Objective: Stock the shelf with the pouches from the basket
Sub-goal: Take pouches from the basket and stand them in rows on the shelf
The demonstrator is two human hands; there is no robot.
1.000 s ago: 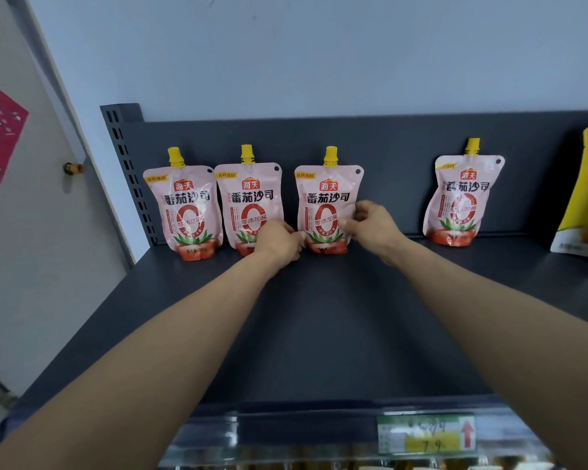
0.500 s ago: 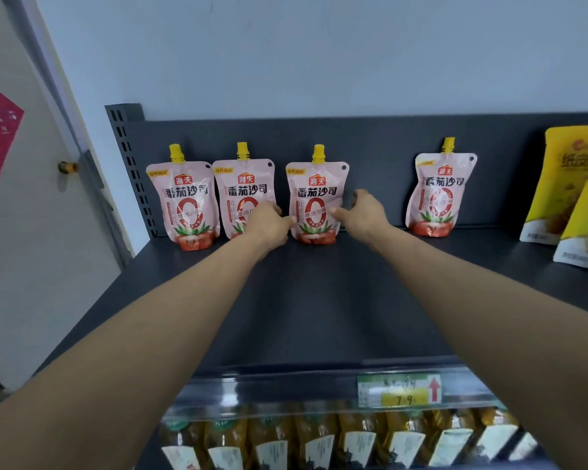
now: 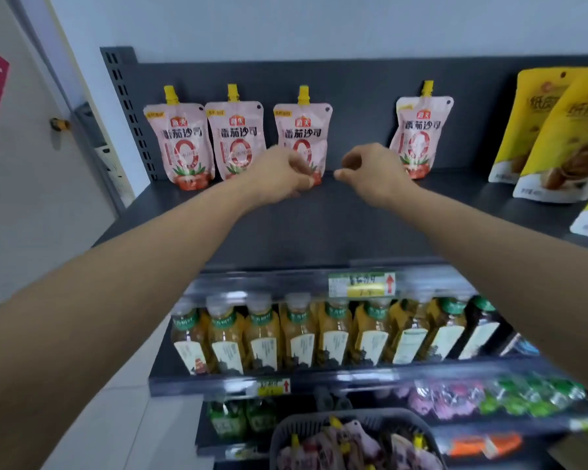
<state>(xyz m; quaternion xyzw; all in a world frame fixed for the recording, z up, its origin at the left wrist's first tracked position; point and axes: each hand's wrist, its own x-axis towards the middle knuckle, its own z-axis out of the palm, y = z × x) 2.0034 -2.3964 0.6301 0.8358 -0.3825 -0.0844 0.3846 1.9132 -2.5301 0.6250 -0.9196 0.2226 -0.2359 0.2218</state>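
Gripping nothing w/ my R hand (image 3: 370, 171), can't tell re L hand (image 3: 282, 176) covering base of 3rd pouch (image 3: 302, 130), I'm risking a knuckle toppling it.

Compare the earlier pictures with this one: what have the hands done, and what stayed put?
The left hand and right hand have let go of the third pouch and drawn back toward the person, fingers loosely curled, holding nothing. It, the leftmost pouch, second pouch and far-right pouch stand unmoved on the shelf.
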